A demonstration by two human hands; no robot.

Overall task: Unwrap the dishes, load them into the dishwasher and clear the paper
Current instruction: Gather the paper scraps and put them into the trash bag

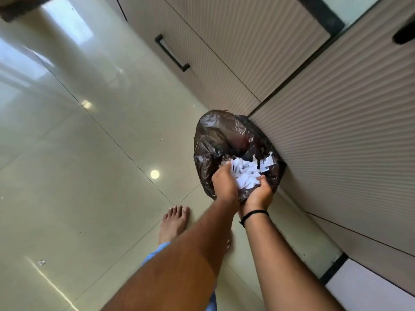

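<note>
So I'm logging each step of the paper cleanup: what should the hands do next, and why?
Probably spread both hands and let the paper scraps fall into the black bin bag. The left hand and right hand cup the bundle right over the bag's open mouth, where some scraps already lie, so nothing but the release seems left.

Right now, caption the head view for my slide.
Both hands, left hand and right hand, hold crumpled white paper over a black bin bag.

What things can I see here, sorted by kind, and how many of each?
Hands: 2, left hand and right hand, together holding the paper
Bunches of white paper: 1
Black bin bags: 1
Black cabinet handles: 1
Bare feet: 1
Total: 6
</note>
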